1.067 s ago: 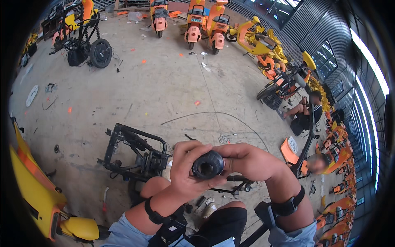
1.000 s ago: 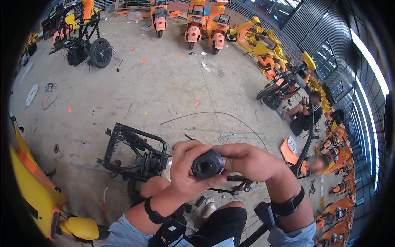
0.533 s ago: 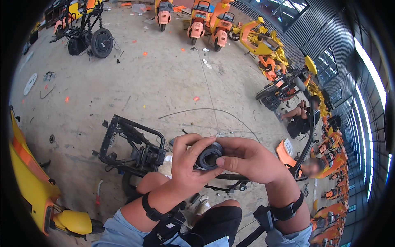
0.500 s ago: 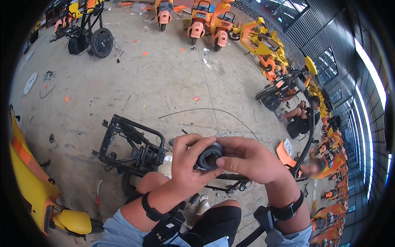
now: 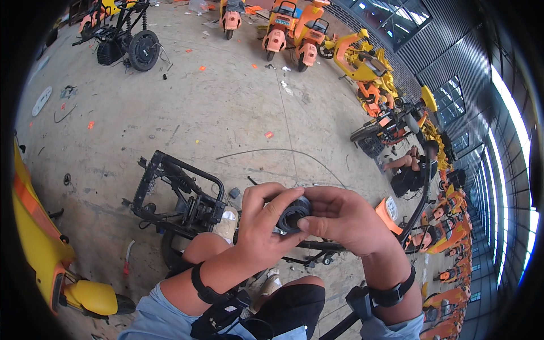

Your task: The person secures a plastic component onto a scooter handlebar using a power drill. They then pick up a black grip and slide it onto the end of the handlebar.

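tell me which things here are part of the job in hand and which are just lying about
In hand:
left hand
right hand
black round part, held by both
black bar under the hands

Lying about:
black frame
loose cable
orange scooters
yellow body
orange scrap

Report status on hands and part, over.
Left hand and right hand both grip black round part. Held above black frame. Nothing blocking.
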The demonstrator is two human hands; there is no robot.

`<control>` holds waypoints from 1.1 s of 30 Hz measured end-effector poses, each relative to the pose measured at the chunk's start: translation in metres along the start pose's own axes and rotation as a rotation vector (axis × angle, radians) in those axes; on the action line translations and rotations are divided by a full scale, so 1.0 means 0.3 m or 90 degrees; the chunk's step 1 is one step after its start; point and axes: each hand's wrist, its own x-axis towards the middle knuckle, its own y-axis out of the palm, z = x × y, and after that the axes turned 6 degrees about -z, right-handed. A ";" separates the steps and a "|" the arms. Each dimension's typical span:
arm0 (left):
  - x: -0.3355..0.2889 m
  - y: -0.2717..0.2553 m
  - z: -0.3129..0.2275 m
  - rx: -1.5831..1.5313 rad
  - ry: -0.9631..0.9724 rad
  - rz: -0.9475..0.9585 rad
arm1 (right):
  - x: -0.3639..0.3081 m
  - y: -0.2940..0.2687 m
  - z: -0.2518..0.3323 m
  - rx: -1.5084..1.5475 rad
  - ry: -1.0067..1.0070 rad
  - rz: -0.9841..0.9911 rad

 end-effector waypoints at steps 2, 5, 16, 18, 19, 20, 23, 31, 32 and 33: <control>-0.001 0.001 0.002 0.002 -0.009 0.000 | -0.004 0.008 0.004 -0.015 0.004 -0.019; -0.007 0.001 0.004 -0.019 -0.022 -0.005 | -0.006 0.020 0.001 -0.019 -0.004 -0.026; -0.031 0.026 0.047 -0.080 -0.061 -0.013 | -0.019 0.039 -0.030 -0.151 -0.126 -0.093; -0.033 0.038 0.055 -0.116 -0.069 -0.026 | -0.019 0.044 -0.028 -0.169 -0.145 -0.105; -0.033 0.042 0.056 -0.134 -0.074 -0.033 | -0.025 0.050 -0.019 -0.181 -0.151 -0.111; -0.033 0.043 0.058 -0.119 -0.067 -0.032 | -0.028 0.052 -0.015 -0.192 -0.156 -0.117; -0.032 0.044 0.062 -0.082 -0.047 -0.028 | -0.026 0.044 -0.032 -0.224 -0.198 -0.115; -0.040 0.047 0.051 0.000 -0.066 -0.017 | -0.021 0.041 -0.017 -0.437 -0.240 -0.136; -0.036 0.047 0.048 0.018 -0.044 -0.022 | -0.021 0.041 -0.016 -0.449 -0.244 -0.146; -0.032 0.046 0.046 0.037 -0.022 -0.027 | -0.021 0.044 -0.020 -0.458 -0.279 -0.153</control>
